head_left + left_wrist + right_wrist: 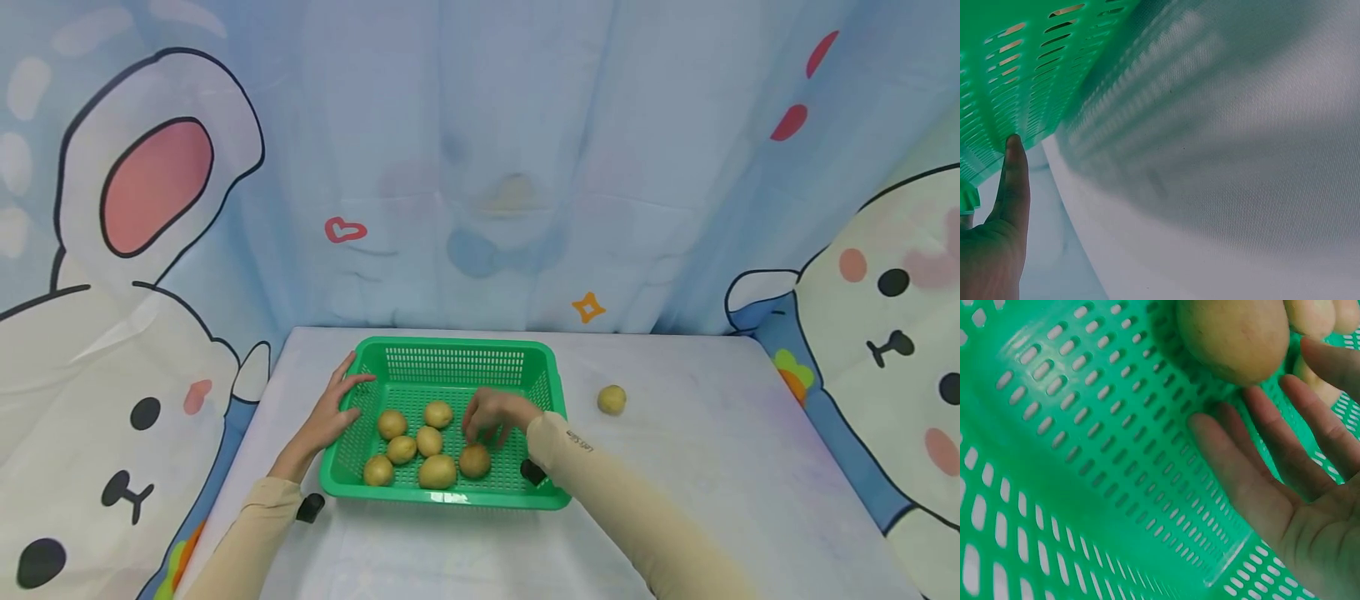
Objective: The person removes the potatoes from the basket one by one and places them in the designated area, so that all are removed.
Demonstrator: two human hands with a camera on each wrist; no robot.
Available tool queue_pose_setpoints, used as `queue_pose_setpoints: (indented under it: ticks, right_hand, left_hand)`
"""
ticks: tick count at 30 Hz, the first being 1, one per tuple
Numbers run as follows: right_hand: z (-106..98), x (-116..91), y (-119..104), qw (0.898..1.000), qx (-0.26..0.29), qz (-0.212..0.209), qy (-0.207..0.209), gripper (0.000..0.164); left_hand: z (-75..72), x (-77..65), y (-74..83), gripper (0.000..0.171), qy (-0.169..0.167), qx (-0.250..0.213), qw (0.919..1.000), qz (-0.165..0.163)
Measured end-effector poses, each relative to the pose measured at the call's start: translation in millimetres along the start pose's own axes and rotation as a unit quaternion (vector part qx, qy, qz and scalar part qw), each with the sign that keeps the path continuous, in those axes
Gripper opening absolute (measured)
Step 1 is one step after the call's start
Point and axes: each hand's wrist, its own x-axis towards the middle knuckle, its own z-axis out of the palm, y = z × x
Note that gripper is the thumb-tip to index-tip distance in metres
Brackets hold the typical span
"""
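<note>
A green plastic basket (450,496) with slotted walls holds several potatoes (438,472), mostly gathered in its left and middle part. At its left side, my left hand (330,417) grips the rim; in the left wrist view one straight finger (1016,181) lies along the outer wall. My right hand (495,414) is down inside the basket, palm facing the potatoes, with nothing held. Its loosely spread fingers (1279,431) come right up to a brownish potato (1235,337), the rightmost one in the basket.
A single potato (612,400) lies on the white-covered table (697,467), right of the basket. Behind the table hangs a blue curtain (525,125) printed with cartoon animals. Small black wrist devices (310,507) sit at both sleeves.
</note>
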Motion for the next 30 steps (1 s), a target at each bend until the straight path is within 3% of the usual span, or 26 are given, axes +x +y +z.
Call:
queue_pose_setpoints:
  ticks: [15, 23, 30]
  right_hand:
    - [7.8, 1.4, 1.6, 0.999, -0.007, -0.006, -0.044, 0.007]
    - [4.4, -1.7, 2.2, 0.999, 0.007, -0.044, 0.004, 0.004]
    - [-20.2, -10.9, -0.2, 0.995, 0.053, -0.075, 0.031, 0.008]
  left_hand:
    - [1.8, 0.7, -1.5, 0.059, 0.002, -0.011, 0.9999, -0.006]
    - [1.3, 0.6, -0.6, 0.059, 0.000, -0.004, 0.9999, -0.011]
    - [0.8, 0.3, -2.4, 0.059, -0.001, 0.000, 0.9999, -0.013]
